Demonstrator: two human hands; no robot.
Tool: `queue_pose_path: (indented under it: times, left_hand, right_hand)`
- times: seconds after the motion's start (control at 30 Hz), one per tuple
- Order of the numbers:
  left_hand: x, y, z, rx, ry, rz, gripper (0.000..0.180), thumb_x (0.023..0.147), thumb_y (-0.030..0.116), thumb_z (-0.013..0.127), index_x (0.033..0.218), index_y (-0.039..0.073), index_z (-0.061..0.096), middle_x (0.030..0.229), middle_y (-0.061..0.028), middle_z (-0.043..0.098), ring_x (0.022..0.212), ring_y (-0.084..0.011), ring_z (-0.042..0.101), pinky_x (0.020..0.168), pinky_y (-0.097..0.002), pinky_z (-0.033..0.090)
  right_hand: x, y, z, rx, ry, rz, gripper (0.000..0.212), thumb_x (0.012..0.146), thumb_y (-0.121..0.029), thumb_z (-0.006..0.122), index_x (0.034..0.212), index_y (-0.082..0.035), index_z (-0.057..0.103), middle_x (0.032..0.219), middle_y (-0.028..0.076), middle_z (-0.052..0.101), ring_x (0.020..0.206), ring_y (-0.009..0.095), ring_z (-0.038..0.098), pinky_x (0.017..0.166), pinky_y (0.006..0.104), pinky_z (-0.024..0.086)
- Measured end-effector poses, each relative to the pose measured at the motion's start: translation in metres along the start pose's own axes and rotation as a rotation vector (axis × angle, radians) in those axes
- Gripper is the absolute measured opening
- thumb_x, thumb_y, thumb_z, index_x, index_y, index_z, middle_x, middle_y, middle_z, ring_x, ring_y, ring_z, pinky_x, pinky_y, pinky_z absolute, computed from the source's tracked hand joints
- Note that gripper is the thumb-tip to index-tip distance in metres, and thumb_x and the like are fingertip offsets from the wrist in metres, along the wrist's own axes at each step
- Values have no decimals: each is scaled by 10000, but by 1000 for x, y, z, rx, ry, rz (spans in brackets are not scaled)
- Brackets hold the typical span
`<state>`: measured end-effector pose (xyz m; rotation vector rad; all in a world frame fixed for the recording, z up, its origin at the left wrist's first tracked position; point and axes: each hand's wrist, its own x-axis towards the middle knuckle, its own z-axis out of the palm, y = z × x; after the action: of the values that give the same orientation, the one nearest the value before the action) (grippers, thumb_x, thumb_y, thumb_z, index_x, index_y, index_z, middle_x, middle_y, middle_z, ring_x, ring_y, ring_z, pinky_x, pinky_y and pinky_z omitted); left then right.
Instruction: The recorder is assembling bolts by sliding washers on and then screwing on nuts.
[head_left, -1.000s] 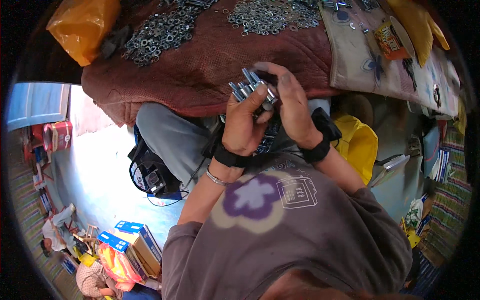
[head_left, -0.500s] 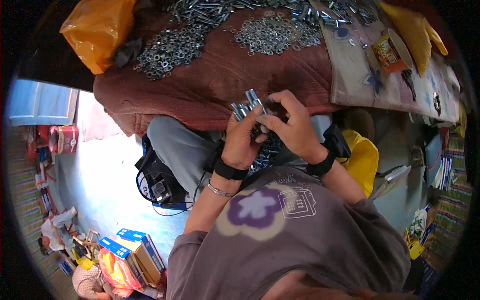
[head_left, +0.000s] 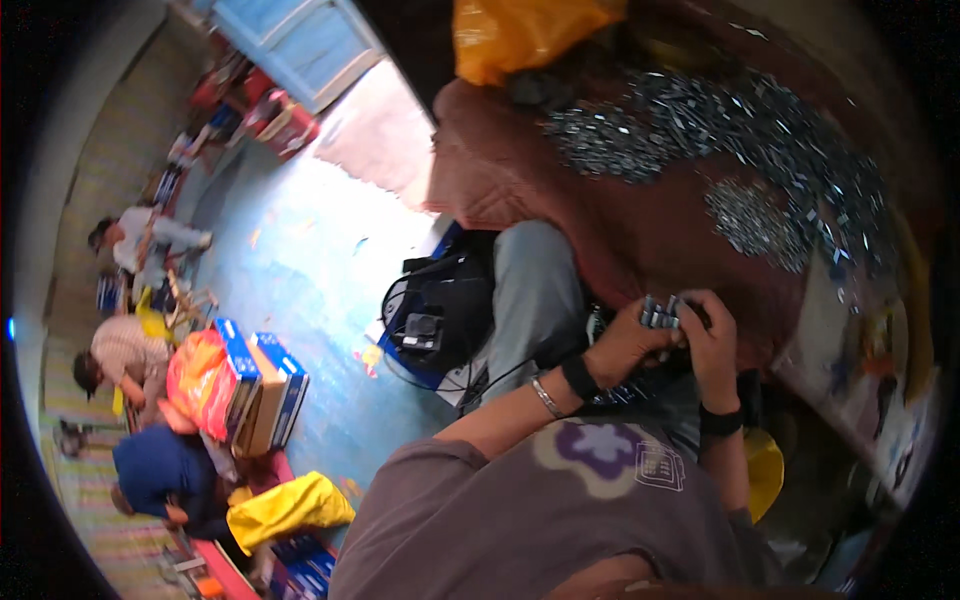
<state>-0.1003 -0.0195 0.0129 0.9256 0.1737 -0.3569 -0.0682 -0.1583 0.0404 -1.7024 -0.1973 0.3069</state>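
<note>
Both hands have shifted from the upper middle of the frame to right of centre since half a second ago, as the whole view has swung round and brought more of the floor and co-workers into the left side. Right of centre, a cluster of metal bolts point(head_left: 658, 318) sits between the hands, side by side and pointing upward. The left hand point(head_left: 622, 345) is curled closed around the cluster from the left, thumb across its lower side. The right hand point(head_left: 708, 340) is bent round its right end, fingertips close against the metal; blur hides whether they pinch a bolt. A black wristband point(head_left: 578, 378) and a bracelet point(head_left: 546, 398) circle the left wrist.

Above the hands, a reddish-brown cloth point(head_left: 600, 215) bears a heap of nuts point(head_left: 610, 140), a paler heap of washers point(head_left: 755, 220) and a broad spread of metal pieces point(head_left: 760, 120) at upper right. An orange plastic bag point(head_left: 535, 35) lies at the top edge. Left of the grey trouser leg point(head_left: 535, 285), a black bag point(head_left: 455, 280) rests near the centre. Cardboard boxes point(head_left: 265, 395) stand at lower left beside a shiny orange-red bag point(head_left: 200, 370), with a yellow bag point(head_left: 290, 510) below. Three co-workers are along the left side, the nearest in a dark blue top point(head_left: 165, 470).
</note>
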Motion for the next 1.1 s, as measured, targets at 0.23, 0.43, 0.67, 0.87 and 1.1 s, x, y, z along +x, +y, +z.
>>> queue_pose_path:
  times: [0.23, 0.43, 0.67, 0.87, 1.1]
  left_hand:
    - [-11, 4, -18, 6, 19, 17, 307, 770, 121, 668, 1007, 91, 476, 785, 10, 536, 628, -74, 516, 502, -204, 418]
    - [-14, 9, -30, -80, -15, 32, 297, 763, 127, 675, 990, 95, 486, 792, 15, 541, 656, -75, 521, 514, -203, 427]
    - [-17, 17, -38, -105, -8, 45, 303, 771, 109, 656, 1006, 98, 466, 790, 18, 537, 654, -69, 509, 524, -208, 433]
    - [-21, 33, -38, -122, -29, 124, 275, 766, 89, 643, 972, 89, 461, 773, 15, 527, 620, -65, 488, 499, -206, 422]
    - [-23, 42, -43, -172, 55, 174, 286, 746, 89, 660, 955, 89, 465, 740, 25, 497, 605, -64, 479, 490, -206, 419]
  right_hand:
    - [2, -15, 21, -120, -39, -40, 116, 842, -106, 528, 868, 7, 536, 792, 28, 527, 743, 96, 475, 680, 248, 395]
    - [8, -22, 34, -92, 2, -54, 118, 836, -103, 530, 875, 8, 537, 805, 28, 521, 756, 108, 468, 702, 250, 388]
    - [17, -20, 44, -124, -67, -40, 116, 840, -107, 517, 876, 3, 529, 822, 33, 513, 773, 121, 462, 714, 268, 384]
    - [28, -23, 49, -73, -70, -4, 119, 869, -123, 490, 895, -11, 523, 833, 25, 499, 776, 124, 453, 727, 278, 378]
    - [39, -26, 65, -75, -67, -112, 96, 881, -112, 496, 915, -27, 524, 838, 10, 506, 744, 73, 477, 665, 213, 393]
